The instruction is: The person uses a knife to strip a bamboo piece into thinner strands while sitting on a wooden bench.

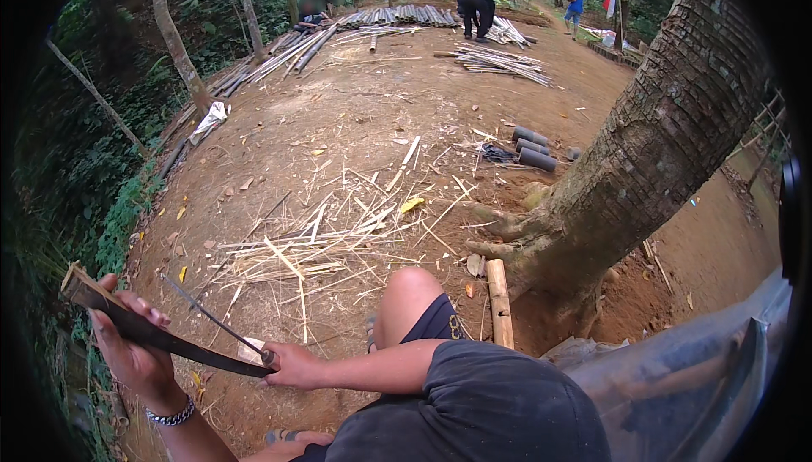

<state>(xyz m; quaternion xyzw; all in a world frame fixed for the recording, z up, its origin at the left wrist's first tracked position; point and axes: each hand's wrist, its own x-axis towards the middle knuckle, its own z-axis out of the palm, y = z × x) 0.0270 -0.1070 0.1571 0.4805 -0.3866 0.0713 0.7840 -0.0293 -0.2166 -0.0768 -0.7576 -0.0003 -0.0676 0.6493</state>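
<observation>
Gripping a dark, gently curved bamboo strip [190, 349] toward its upper-left end, the left hand [135, 356] bends its fingers round the piece, a chain bracelet [172, 415] on the wrist below. The right hand [292, 366] is curled firmly around the handle of a narrow knife [207, 313], whose blade slants up and to the left. The strip is held in the air at the person's left side, its narrower-looking end sloping down toward the right hand — whether those fingers also touch it, I cannot tell.

It looks light to me, springy along its length but stiff across its width, probably smooth on the dark skin and so a little apt to twist in the palm. Split edges may well be sharp; I would take hold by the flat faces near the broader end, fingers off the edges — and clear of the blade. The narrower end seems likelier to split if bent hard.

Beyond the bare knee [414, 293], pale split strips [355, 234] lie scattered on brown soil, and a short bamboo length [500, 301] sits near the foot of the tree [651, 115].
</observation>
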